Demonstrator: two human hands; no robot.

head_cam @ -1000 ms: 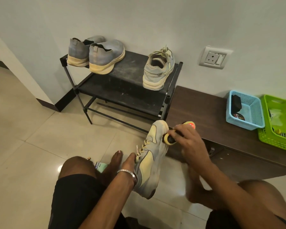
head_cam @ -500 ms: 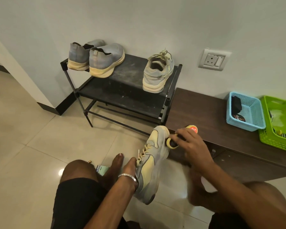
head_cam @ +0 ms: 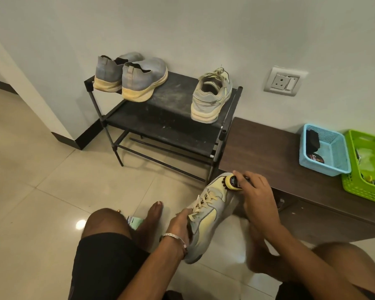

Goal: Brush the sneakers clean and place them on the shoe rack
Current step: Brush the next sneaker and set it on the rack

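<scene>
I'm in the brushing step, working on the last loose sneaker (head_cam: 206,211). My left hand (head_cam: 181,221) is tucked into its opening near the laces, with only the thumb side showing, so I cannot tell how the fingers lie inside; it props the shoe toe-up and away from me, above the floor between my knees. My right hand (head_cam: 257,195) has its fingers curled round a small brush (head_cam: 233,182) with a yellow rim, and the bristle end sits against the toe of the shoe, right beside the edge of the brown bench (head_cam: 268,148).

On the top shelf of the shoe rack (head_cam: 167,109) I count 3 shoes already: a grey pair (head_cam: 134,76) at the left end and the matching sneaker (head_cam: 211,98) at the right end, heel toward me. There is a bare stretch of shelf between them, just left of that matching one, which I judge to be the slot for the shoe in hand.

By my reading the task is well along, with 1 shoe left. Next I'd need short strokes over the toe and down the sides, turning the shoe with the left hand to reach the sole edge. After that, the brush can go down and the shoe must be lifted up and forward onto the shelf beside its partner, heel out, without knocking that one off the rack's edge.
</scene>
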